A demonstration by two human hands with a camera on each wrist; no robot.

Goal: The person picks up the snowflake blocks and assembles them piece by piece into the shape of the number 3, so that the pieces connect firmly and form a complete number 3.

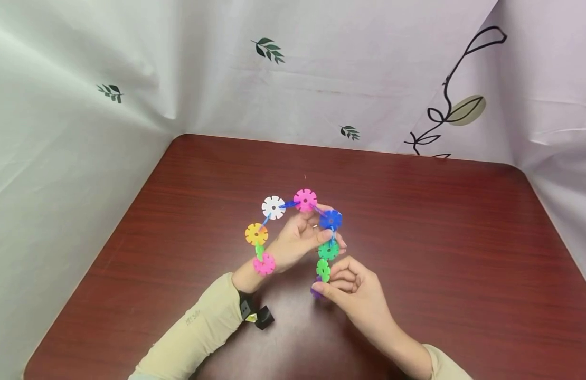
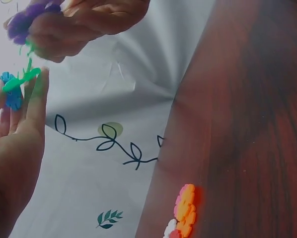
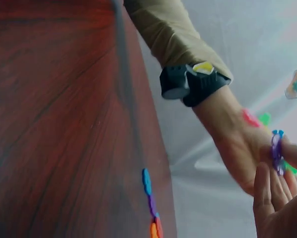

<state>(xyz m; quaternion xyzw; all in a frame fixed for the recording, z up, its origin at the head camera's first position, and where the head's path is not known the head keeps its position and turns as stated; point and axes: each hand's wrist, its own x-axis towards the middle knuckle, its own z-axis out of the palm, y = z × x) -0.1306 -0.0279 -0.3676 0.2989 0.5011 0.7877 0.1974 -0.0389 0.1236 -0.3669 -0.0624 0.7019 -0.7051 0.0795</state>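
Note:
A curved chain of slotted plastic discs arches over my left hand (image 1: 298, 240), from a pink disc (image 1: 264, 264) by the wrist, past a white disc (image 1: 273, 208), to a dark blue disc (image 1: 331, 220). That hand pinches the chain near the dark blue disc and a teal disc (image 1: 328, 250), thumb in front. My right hand (image 1: 361, 295) pinches a purple disc (image 1: 315, 290) at the chain's lower end, beside a light green disc (image 1: 323, 270). In the left wrist view it holds the purple disc (image 2: 22, 27) above the left hand (image 2: 19, 144). Fingers hide part of it.
Dark red table (image 1: 179, 211) lies beneath both hands, with pale curtains (image 1: 298, 95) behind and at the sides. More coloured discs (image 2: 186, 213) appear against the table in the left wrist view; whether they belong to the chain, I cannot tell. A black wrist camera (image 1: 263, 317) sits on the left wrist.

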